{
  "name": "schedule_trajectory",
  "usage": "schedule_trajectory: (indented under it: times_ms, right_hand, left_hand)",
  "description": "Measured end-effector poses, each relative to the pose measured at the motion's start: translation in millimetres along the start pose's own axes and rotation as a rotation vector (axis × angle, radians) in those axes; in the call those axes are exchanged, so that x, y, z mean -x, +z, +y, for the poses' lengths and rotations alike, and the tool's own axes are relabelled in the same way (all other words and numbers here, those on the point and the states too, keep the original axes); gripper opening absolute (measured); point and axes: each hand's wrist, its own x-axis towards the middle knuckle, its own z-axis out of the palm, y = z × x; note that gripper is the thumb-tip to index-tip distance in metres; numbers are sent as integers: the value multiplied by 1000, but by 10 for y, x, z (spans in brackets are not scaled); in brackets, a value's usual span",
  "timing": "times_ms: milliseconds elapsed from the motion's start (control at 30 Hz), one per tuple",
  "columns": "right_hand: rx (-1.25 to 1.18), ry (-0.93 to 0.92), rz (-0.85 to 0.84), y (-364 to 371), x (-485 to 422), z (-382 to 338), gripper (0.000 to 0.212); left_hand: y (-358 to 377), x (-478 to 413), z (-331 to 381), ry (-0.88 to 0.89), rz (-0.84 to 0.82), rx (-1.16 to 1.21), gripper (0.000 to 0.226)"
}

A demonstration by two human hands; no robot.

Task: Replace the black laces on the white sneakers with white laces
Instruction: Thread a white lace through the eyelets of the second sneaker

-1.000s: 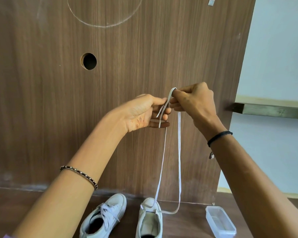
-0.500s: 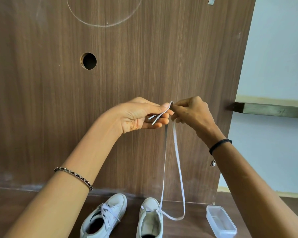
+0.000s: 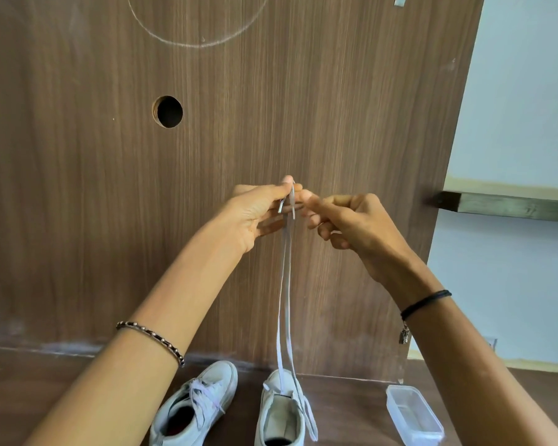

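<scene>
The left hand [image 3: 261,214] pinched both tips of the flat white lace [image 3: 285,284] between thumb and fingertips, high in front of the brown wood-grain panel [image 3: 303,91]. The two strands hung close together down to the toe end of the unlaced white sneaker [image 3: 279,413], which stood on the dark brown table [image 3: 45,381]. The right hand [image 3: 358,226] sat just beside that pinch with its fingers curled, and it was impossible to tell whether it had any lace. The likely step was matching the two ends for length. A thin fingertip pinch could have let one tip slide, leaving the halves uneven and one side short at the top eyelets. A hard upward pull could have tipped the light shoe or dragged it against the second white sneaker [image 3: 190,413], already laced in white, or the clear rectangular plastic tub [image 3: 414,413] nearby. The flat strands could also have twisted and gone into the eyelets turned.
</scene>
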Motion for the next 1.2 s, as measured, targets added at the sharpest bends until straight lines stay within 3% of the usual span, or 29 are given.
schedule_trajectory:
  times_ms: [100,533,933,1067,1200]
  right_hand:
    - [5,22,-88,28,25,6,39]
    - [-284,129,-138,95,-1,11,28]
    - [-160,189,-90,23,79,-85,23]
    - [-224,262,-90,-12,86,-198,22]
    - [-327,330,-74,-50,49,-286,23]
  left_hand:
    - [31,15,-16,2,-49,17,19]
    - [122,87,-45,-38,-117,86,23]
    - [155,64,-142,30,-17,30,23]
    - [132,26,-198,130,119,-225,34]
    - [49,-37,-259,403,169,-408,27]
